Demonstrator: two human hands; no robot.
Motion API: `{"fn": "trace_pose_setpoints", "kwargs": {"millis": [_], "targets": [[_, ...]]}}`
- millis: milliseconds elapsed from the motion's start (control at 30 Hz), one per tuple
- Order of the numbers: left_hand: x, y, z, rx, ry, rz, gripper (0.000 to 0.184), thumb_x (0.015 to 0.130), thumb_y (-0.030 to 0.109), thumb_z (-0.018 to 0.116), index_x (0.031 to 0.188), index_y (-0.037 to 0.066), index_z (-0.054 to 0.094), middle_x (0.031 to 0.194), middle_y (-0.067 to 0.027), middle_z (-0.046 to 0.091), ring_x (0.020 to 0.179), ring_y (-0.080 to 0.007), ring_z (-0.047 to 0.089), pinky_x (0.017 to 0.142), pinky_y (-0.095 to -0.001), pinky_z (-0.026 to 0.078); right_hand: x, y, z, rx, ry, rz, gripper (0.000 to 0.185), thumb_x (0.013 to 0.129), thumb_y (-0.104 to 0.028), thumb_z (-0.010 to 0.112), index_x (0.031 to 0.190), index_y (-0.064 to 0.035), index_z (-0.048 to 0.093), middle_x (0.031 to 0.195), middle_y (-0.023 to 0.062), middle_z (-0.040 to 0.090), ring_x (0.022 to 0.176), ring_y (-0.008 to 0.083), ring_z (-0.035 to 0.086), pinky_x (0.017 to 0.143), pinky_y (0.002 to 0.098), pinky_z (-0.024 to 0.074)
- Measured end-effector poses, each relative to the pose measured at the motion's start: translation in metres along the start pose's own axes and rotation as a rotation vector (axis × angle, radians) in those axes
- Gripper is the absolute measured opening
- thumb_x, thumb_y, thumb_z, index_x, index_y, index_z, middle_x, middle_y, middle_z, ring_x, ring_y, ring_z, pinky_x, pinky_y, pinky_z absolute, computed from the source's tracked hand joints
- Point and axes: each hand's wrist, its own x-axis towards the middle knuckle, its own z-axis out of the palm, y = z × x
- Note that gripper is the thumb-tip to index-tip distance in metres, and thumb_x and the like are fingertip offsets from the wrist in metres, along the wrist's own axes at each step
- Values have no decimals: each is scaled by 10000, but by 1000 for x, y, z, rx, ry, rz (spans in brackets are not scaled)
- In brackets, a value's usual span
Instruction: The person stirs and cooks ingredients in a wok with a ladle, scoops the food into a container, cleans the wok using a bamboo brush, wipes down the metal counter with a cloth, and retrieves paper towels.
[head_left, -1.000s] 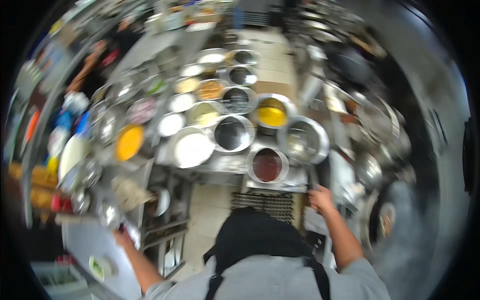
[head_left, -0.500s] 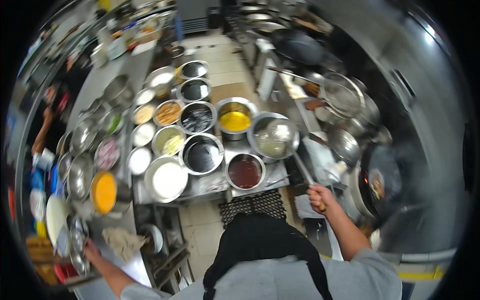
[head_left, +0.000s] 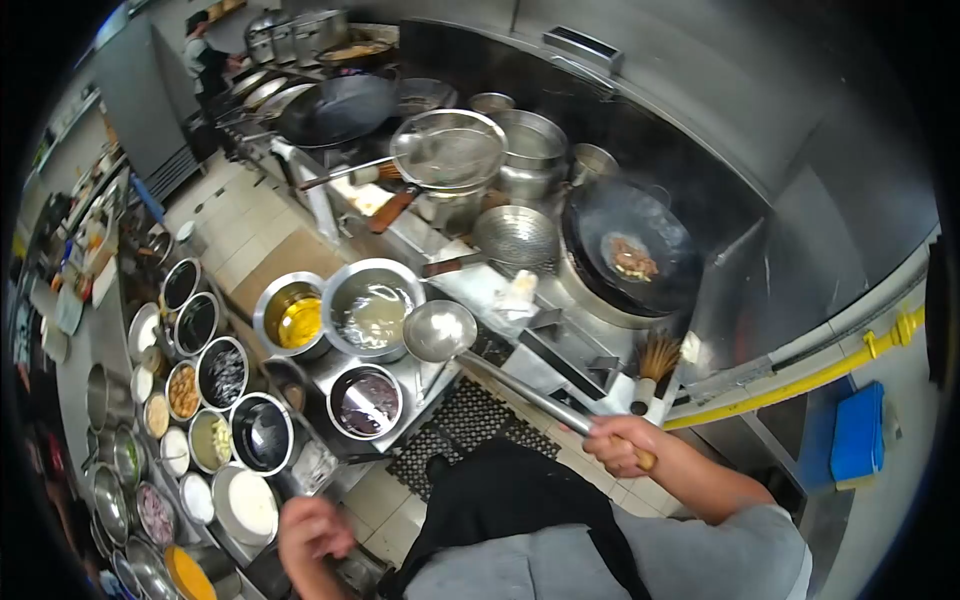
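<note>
My right hand (head_left: 620, 445) is closed around the wooden end of a long-handled ladle (head_left: 440, 330). The ladle's round metal bowl hangs beside a pot of clear liquid (head_left: 340, 310) and above the edge of the steel counter. A pot of yellow oil (head_left: 300, 322) and a pot of dark red-brown sauce (head_left: 365, 402) stand close by. My left hand (head_left: 315, 532), slightly blurred, is in the air near the white-filled pot (head_left: 252, 503). Its fingers are curled in, and I see nothing in them. Browned food (head_left: 630, 258) lies in a black wok (head_left: 660, 230) on the stove.
A mesh strainer (head_left: 450, 150) and a perforated ladle (head_left: 515, 237) rest along the stove. A bamboo brush (head_left: 655, 362) stands by the wok. Several sauce pots fill the left counter. A yellow pipe (head_left: 800, 375) runs along the stove front. Another person (head_left: 205, 65) stands far back.
My view has turned right toward the stove. My left hand has left the metal bowls at the left counter. The ladle has come out of the clear-liquid pot, still in my right hand.
</note>
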Motion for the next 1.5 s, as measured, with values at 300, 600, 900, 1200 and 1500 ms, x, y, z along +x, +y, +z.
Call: {"fn": "trace_pose_setpoints", "kwargs": {"millis": [300, 600, 900, 1200, 1500], "targets": [[267, -342, 104, 37, -267, -982, 331, 885, 220, 554, 1150, 33, 489, 982, -129, 623, 832, -237, 645, 648, -347, 551, -162, 9, 1, 197, 24, -356, 536, 910, -106, 460, 1407, -68, 262, 628, -8, 366, 362, 44, 363, 297, 210, 339], [330, -534, 227, -454, 221, -1011, 273, 821, 362, 535, 797, 98, 603, 761, -118, 585, 732, -299, 571, 718, -539, 442, -169, -132, -107, -810, 996, -760, 514, 829, -60, 535, 1333, -36, 434, 813, 132, 608, 486, 190, 562, 453, 311, 486], [269, -338, 156, 151, -25, -1038, 386, 864, 335, 486, 1122, 54, 543, 952, -96, 638, 939, -258, 623, 852, -391, 450, -151, -180, -208, -1458, 1228, -770, 575, 754, -119, 572, 1313, -39, 464, 1166, 260, 566, 1076, 358, 566, 932, 385, 445], [352, -240, 294, 575, -480, -348, 300, 813, 142, 601, 1072, -9, 603, 878, -34, 630, 772, -125, 600, 737, -278, 493, -153, -127, -159, -1462, 1333, -676, 564, 795, -152, 539, 1346, -122, 424, 1019, 276, 605, 952, 425, 587, 869, 459, 463], [424, -198, 364, 1173, -410, 797, 276, 740, 169, 653, 989, 52, 626, 940, -107, 613, 879, -293, 591, 792, -381, 469, -108, -158, -171, -1273, 1448, -923, 548, 768, -121, 556, 1305, -52, 476, 1121, 259, 580, 981, 389, 600, 859, 399, 475]]}}
